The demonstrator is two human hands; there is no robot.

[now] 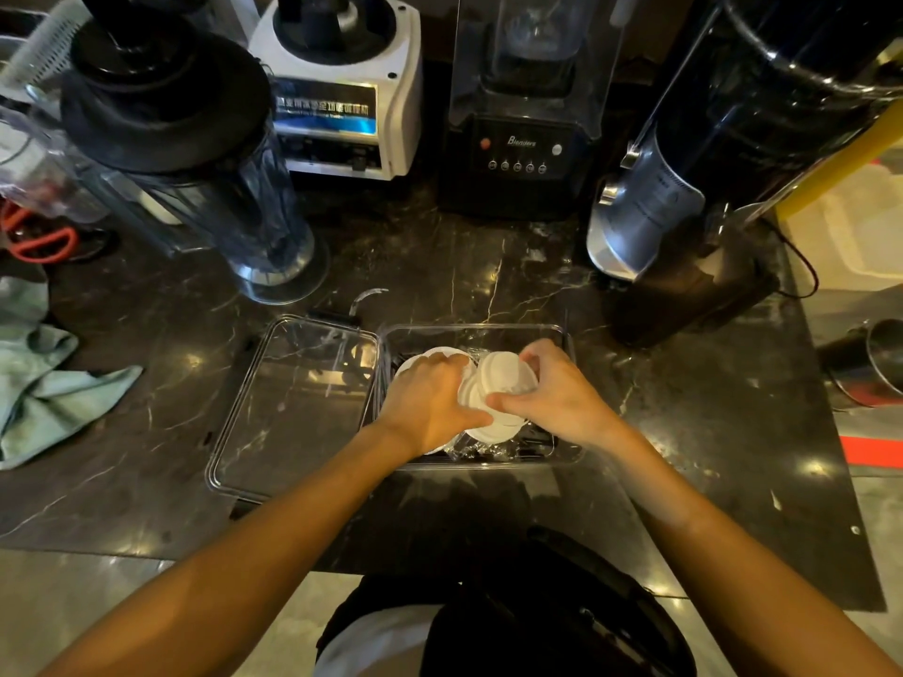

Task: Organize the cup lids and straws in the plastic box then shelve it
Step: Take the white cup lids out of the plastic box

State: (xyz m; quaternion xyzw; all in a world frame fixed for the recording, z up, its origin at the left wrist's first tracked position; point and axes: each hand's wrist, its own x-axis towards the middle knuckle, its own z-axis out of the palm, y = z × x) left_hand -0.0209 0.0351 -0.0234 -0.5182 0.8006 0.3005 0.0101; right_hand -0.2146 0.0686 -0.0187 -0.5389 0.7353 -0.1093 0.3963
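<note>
L hand [430, 398] + R hand [557, 393] gripping lid stack [498, 383] (axis tilted), in box [569, 344]

I see a dark marble surface [488, 266] with blenders [518, 139] at twelve o'clock, and a green cloth [49, 398] at nine.

Both bare arms are reaching forward and angling inward, left hand [430, 403] and right hand [557, 395] are meeting in the middle, fingers curling around a grip.
</note>
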